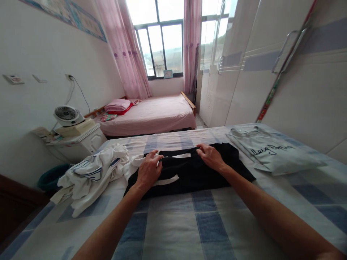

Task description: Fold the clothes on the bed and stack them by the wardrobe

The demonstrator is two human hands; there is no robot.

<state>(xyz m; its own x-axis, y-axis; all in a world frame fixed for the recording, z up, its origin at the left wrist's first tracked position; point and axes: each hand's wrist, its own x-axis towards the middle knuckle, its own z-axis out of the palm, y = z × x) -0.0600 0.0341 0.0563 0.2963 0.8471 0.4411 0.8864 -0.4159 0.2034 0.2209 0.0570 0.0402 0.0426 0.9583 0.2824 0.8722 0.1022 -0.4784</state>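
Note:
A black garment (187,173) with white strips lies spread crosswise on the bed in front of me. My left hand (149,169) rests on its left part, over a white strip, with the fingers bent and a little apart. Near the garment's far edge, my right hand (211,156) has its fingertips drawn together on the black cloth. White fabric (132,165) shows beside the left hand, partly under the black garment. A crumpled white garment (90,175) with dark blue stripes lies farther left. To the right is a flat, pale grey-green shirt (271,150) with black lettering.
The bed is covered by a blue and white checked sheet (170,224). Beyond it stands another bed with a pink sheet (154,113) and folded bedding (118,105). A fan (67,115) sits on a white cabinet (78,142) at left. Tall wardrobes (244,83) line the right.

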